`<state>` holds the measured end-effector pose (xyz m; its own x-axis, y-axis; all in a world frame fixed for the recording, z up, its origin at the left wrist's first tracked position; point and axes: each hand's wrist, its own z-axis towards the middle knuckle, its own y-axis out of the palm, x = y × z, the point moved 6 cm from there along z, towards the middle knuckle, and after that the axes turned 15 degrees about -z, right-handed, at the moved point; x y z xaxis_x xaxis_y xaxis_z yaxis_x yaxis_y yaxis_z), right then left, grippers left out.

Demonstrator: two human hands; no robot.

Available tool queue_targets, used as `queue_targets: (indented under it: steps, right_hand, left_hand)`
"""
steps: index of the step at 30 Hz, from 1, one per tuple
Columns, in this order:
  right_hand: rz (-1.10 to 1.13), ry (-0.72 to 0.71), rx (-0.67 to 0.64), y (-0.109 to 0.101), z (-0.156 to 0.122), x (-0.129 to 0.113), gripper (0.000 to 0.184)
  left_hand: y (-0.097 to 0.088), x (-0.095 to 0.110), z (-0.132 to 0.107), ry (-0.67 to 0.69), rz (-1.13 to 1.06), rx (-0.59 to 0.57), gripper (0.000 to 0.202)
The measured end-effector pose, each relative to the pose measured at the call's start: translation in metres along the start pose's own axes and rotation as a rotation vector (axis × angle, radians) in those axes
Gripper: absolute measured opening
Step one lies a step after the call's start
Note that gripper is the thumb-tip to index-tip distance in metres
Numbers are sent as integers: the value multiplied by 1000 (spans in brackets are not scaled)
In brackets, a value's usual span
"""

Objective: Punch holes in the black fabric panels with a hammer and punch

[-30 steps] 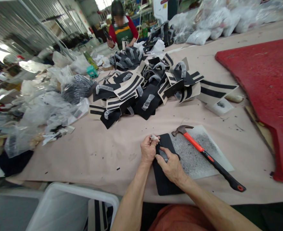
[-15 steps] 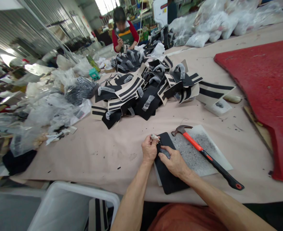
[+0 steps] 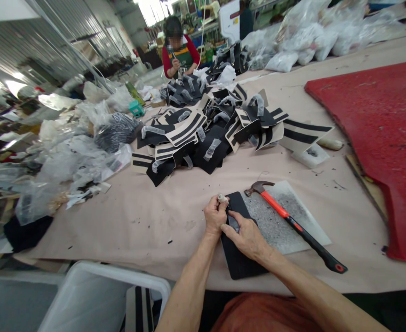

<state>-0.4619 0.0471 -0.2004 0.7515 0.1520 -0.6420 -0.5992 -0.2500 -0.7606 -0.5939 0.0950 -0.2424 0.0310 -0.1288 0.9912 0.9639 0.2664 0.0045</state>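
Observation:
A flat black panel [image 3: 239, 263] with rounded corners lies at the table's near edge. A short handle [image 3: 233, 224] in clear plastic film sits on it, partly covered by my hands. My left hand [image 3: 214, 215] is closed at the panel's left edge; a small whitish piece [image 3: 222, 198] sticks up at its thumb, its kind unclear. With thumb and forefinger bent around the wrapped handle, my right hand [image 3: 247, 236] rests over the panel. A claw hammer [image 3: 275, 203] with an orange and black grip lies to the right across a speckled white board [image 3: 292, 203].
Striped and black panels [image 3: 189, 138] with film-wrapped handles are heaped mid-table. A red sheet [image 3: 368, 110] covers the right side. Plastic bags [image 3: 67, 143] crowd the left. A white bin [image 3: 81, 272] stands below the near edge. A co-worker [image 3: 180, 53] works at the far end.
My right thumb has shifted left toward my left hand, and the right hand has moved slightly left and down along the panel. The left hand stays closed in nearly the same place.

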Motion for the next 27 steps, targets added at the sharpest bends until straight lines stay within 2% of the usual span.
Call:
queue_targets:
  steps: [2, 3, 6, 7, 9, 11, 12, 14, 17, 19, 21, 24, 25, 27]
  right_hand:
    - [-100, -71, 32, -16, -5, 4, 55]
    - [-176, -97, 88, -29, -8, 9, 52]
    - [-516, -84, 259, -68, -19, 41, 43]
    - [-638, -51, 263, -78, -22, 55, 38]
    - [-798, 31, 182, -88, -27, 85, 25]
    - [-781, 108, 85, -93, -32, 107, 15]
    - [-699, 148, 39, -93, -33, 114, 12]
    - [-374, 272, -83, -90, -36, 122, 12]
    - [316, 529, -364, -76, -44, 110, 15]
    - [572, 612, -423, -80, -45, 87, 18]
    - [495, 517, -295, -100, -37, 64, 26]
    - [52, 131, 93, -139, -22, 27, 39]
    - [-113, 16, 199, -145, -20, 17, 40]
    - [-376, -122, 275, -145, -17, 9, 40]
  left_hand:
    - [2, 6, -2, 62, 47, -29, 11]
    - [2, 9, -2, 92, 61, -46, 11]
    - [4, 16, -3, 158, 73, -93, 12]
    - [4, 17, -4, 170, 70, -108, 13]
    - [5, 17, -3, 181, 66, -138, 14]
    - [5, 16, -2, 185, 73, -160, 15]
    - [6, 15, -2, 189, 80, -169, 16]
    - [6, 15, -1, 202, 100, -183, 17]
    - [7, 16, 0, 223, 112, -192, 18]
    - [8, 17, 0, 222, 95, -194, 20]
    - [8, 18, 0, 217, 79, -191, 20]
    - [9, 20, 0, 226, 83, -191, 19]
    - [9, 20, 0, 233, 90, -195, 19]
    - [9, 20, -1, 245, 107, -198, 19]
